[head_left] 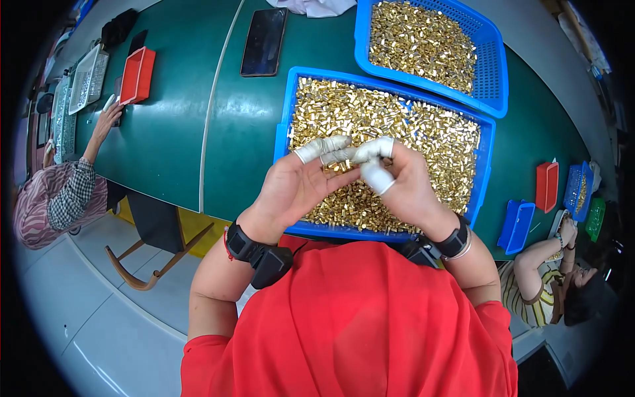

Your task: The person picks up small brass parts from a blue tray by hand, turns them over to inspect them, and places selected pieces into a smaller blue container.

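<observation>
Over the near blue tray [286,126], my two hands meet at their fingertips. The tray is filled with small, short, gold-coloured metal pieces [436,155]. My left hand [286,188] is turned palm up, its fingers curved around a few of these pieces [339,165]. White finger covers wrap some fingertips on both hands. My right hand [411,188] reaches in from the other side, thumb and forefinger bent toward each other beside the left fingertips. Its thumb is smeared by motion, and whatever lies between its fingers is hidden.
A second blue basket [493,73] of gold pieces touches the tray's far side. A dark phone [264,42] lies on the green table [165,119]. Co-workers sit at left [63,198] and right [546,284], near red bins [137,76] and a blue bin [516,226].
</observation>
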The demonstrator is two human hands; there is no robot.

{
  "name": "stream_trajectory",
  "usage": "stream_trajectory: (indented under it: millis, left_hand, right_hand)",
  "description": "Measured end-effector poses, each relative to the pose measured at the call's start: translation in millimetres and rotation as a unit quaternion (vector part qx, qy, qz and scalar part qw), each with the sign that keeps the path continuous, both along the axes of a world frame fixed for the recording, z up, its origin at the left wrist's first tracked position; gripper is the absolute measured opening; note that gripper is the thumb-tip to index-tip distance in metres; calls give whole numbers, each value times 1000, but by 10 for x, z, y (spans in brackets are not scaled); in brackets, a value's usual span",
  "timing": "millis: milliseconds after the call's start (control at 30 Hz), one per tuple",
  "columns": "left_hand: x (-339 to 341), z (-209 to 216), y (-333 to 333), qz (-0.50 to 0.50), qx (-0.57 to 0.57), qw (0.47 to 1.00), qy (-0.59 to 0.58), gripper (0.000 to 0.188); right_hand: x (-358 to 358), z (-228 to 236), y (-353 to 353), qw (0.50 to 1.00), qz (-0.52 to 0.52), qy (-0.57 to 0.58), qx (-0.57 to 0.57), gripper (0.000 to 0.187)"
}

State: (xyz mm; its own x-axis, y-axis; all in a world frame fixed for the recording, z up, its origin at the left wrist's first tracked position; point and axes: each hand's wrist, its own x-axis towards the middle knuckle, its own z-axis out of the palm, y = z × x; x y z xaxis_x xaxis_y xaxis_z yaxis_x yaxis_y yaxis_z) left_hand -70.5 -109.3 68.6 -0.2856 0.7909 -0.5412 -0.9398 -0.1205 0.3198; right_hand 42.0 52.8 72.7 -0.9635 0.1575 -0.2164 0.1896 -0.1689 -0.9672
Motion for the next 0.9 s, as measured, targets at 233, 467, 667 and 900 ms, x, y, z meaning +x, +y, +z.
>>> stream_trajectory:
  millis: [233,467,667,900]
  left_hand:
    - [54,-84,71,4,30,1000,-6,47]
    - [32,-66,105,-6,88,996,-21,48]
    - [52,-9,142,12,43,998,-37,54]
    - [-6,15,227,4,-7,1000,-12,45]
  right_hand:
    - [-147,19,-310,865,4,94,494,13]
    - [-181,17,-240,995,-86,31,46,11]
    - [-73,-25,98,927,-83,-155,-330,16]
    - [3,-21,229,856,-93,-117,-495,20]
